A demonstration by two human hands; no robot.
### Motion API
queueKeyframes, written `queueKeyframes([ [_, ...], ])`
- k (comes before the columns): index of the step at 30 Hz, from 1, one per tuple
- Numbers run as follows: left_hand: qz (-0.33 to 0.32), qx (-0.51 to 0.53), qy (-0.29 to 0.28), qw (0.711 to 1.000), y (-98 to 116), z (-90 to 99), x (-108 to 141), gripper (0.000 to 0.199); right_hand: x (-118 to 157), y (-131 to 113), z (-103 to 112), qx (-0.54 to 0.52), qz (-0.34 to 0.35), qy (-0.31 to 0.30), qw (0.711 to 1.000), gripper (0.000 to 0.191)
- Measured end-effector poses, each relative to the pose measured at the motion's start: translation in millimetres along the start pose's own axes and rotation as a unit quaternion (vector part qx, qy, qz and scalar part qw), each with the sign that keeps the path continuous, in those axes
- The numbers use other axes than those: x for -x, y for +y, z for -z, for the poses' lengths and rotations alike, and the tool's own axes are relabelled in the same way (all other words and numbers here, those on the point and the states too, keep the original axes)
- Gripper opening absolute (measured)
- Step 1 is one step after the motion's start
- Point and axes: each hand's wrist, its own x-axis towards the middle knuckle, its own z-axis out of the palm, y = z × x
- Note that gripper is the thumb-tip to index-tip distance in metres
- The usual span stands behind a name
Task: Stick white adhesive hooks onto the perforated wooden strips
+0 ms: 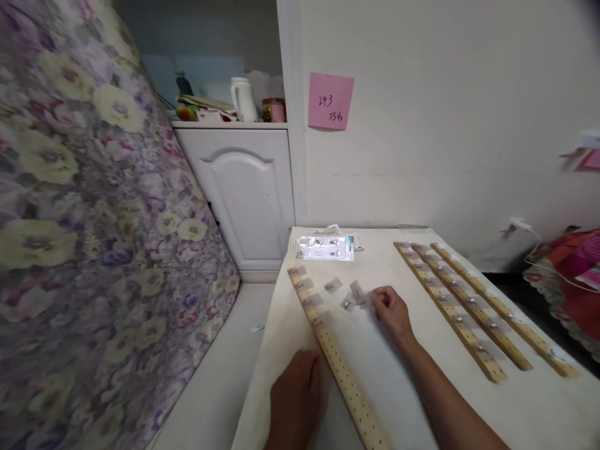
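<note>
My right hand (392,312) is over the table with thumb and fingers pinched at the edge of a clear square adhesive hook (364,299). Close by lie a few more clear hooks (334,285), each with a small metal part. A long wooden strip with rows of holes (344,375) runs from the far left of the table towards me. Several clear hooks (307,292) sit along its far end. To the left of this strip, my left hand (296,390) rests curled and closed near the table edge; its fingertips are hidden.
Three wooden strips (450,306) bearing clear hooks lie side by side on the right. A clear blister pack (324,247) is at the back of the white table (370,262). Floral fabric (94,219) hangs on the left, beside a white cabinet (248,200).
</note>
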Motion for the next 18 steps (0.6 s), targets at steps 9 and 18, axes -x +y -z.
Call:
queueKeyframes([
  [9, -0.009, 0.009, 0.005, 1.000, -2.8, -1.2, 2.1, 0.027, 30.9, -9.4, -1.1, -0.160, -0.055, -0.126, 0.978, 0.028],
  [18, -0.045, 0.031, 0.020, 0.998, -6.2, -6.5, 5.9, 0.032, 56.6, -16.2, -30.8, -0.198, -0.093, -0.276, 0.936, 0.034],
])
